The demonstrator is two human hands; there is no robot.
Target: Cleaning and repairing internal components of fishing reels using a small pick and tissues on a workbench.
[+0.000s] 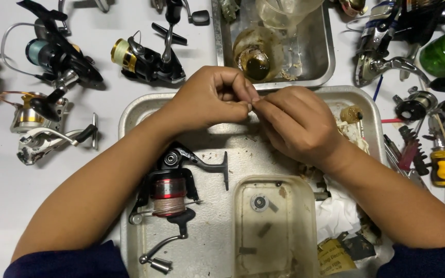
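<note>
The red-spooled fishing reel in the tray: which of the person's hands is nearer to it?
Left. The left hand is just above the red-spooled reel; the right hand is farther off, to its upper right.

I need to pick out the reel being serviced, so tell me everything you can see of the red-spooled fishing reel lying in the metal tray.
The spinning reel has a black body, a red spool wound with pale line, a thin wire bail and a silver crank handle ending in a metal knob. It lies on its side in the dented metal tray, left of a cloudy plastic tub, partly beneath the left forearm. Neither the left hand nor the right hand touches it.
</note>
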